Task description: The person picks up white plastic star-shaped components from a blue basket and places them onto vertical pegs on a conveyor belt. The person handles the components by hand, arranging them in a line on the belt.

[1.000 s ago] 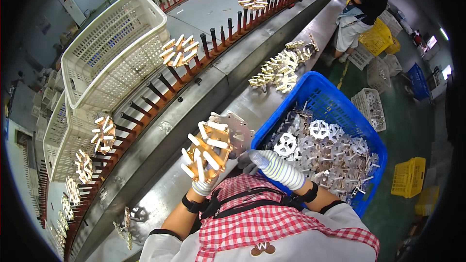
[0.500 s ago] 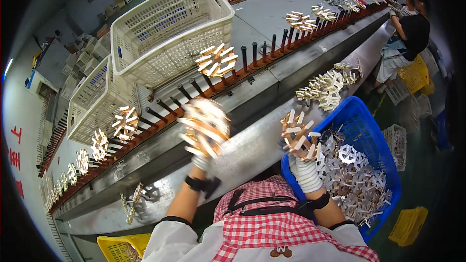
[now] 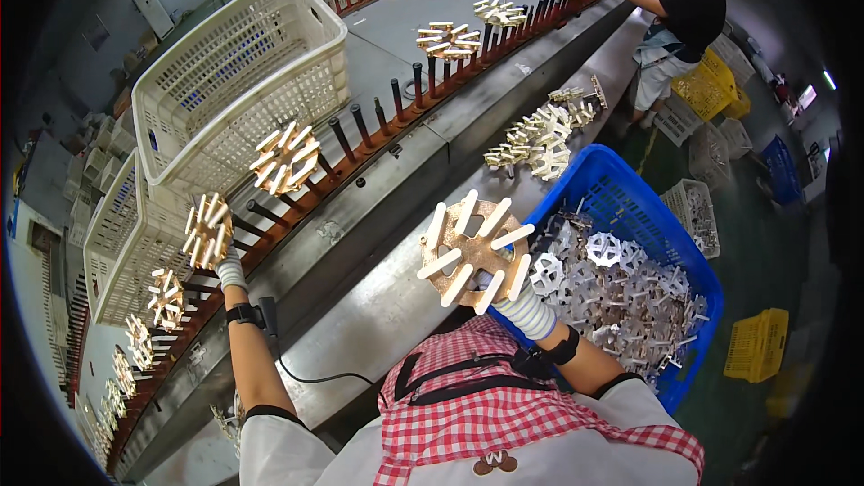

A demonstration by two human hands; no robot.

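At the left, my gloved left hand (image 3: 231, 271) is at the row of upright dark pegs. It grips a copper-coloured disc with pale bars (image 3: 209, 232) from behind, and the disc hides most of its fingers. My gloved right hand (image 3: 529, 313) holds up another cut-out copper-coloured disc with pale bars (image 3: 468, 252), its face toward me, over the metal ledge beside the blue basket. Its fingers are mostly behind the disc. A similar disc (image 3: 286, 158) sits on the pegs just beyond my left hand, and several more follow nearer at the left.
A blue basket (image 3: 562, 189) full of silvery parts stands at my right. A pile of pale barred parts (image 3: 540, 137) lies on the metal ledge (image 3: 360, 306). White crates (image 3: 243, 81) stand behind the pegs. A co-worker (image 3: 688, 9) stands at the far right, near yellow crates (image 3: 706, 81).
My left hand has moved left to the pegs with its disc. My right hand has turned its disc face-on, away from the blue basket's edge. The whole view has shifted.
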